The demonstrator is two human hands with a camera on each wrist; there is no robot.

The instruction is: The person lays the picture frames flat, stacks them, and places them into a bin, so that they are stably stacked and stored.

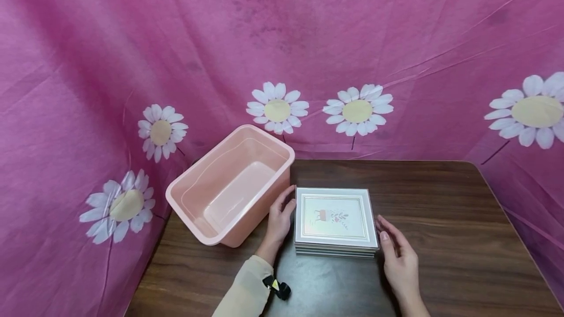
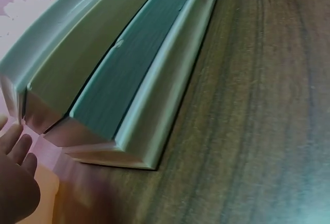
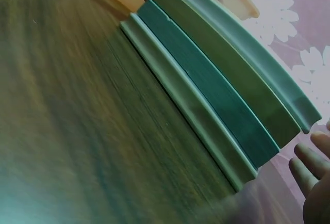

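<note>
A stack of several picture frames [image 1: 336, 219] lies flat on the table. The top one has a white border and a print of a small red figure and a leafy sprig. My left hand [image 1: 278, 220] is at the stack's left side, fingers fairly straight; whether it touches cannot be told. At the right side, my right hand [image 1: 400, 258] is held with loosely bent fingers close to the edge. Both wrist views show the layered edges of the frames [image 2: 129, 64], pale and green, with the left fingers [image 2: 19, 149] and right fingers [image 3: 309, 159] beside the corners.
A pink plastic bin [image 1: 231, 187] stands just left of the stack, its inside visible and bare. The dark wooden table [image 1: 458, 229] extends to the right. Behind and left hangs a magenta cloth [image 1: 317, 38] with white daisies.
</note>
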